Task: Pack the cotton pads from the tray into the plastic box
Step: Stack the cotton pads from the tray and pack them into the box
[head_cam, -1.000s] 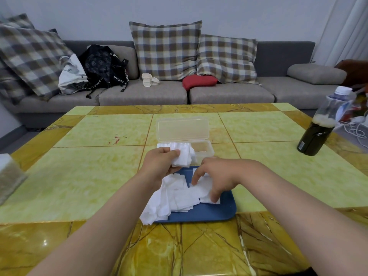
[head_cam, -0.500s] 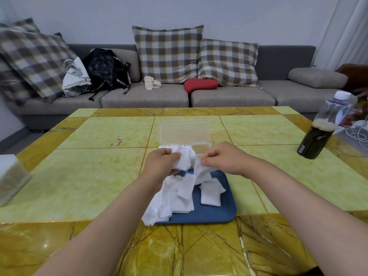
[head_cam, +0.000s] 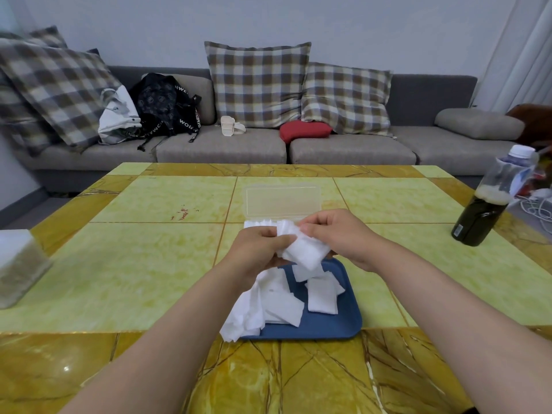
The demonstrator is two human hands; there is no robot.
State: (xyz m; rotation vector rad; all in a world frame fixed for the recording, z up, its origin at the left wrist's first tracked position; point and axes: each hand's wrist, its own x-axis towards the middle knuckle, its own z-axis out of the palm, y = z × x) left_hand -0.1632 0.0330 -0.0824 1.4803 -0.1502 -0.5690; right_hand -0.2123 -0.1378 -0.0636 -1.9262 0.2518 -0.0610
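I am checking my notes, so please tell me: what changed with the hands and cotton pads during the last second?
The right hand rose from the tray with a few pads and joined the left hand; both now grip one bunch of pads above the tray's far end. The open box, the tray and the bottle stayed in place.

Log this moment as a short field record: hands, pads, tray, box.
left hand: grips stack of cotton pads
right hand: pinches the same stack
tray: blue, at the near side of the table
loose pads: on the tray, some overhanging its left rim
plastic box: beyond the hands, lid open, body mostly hidden
bottle: far right, apart
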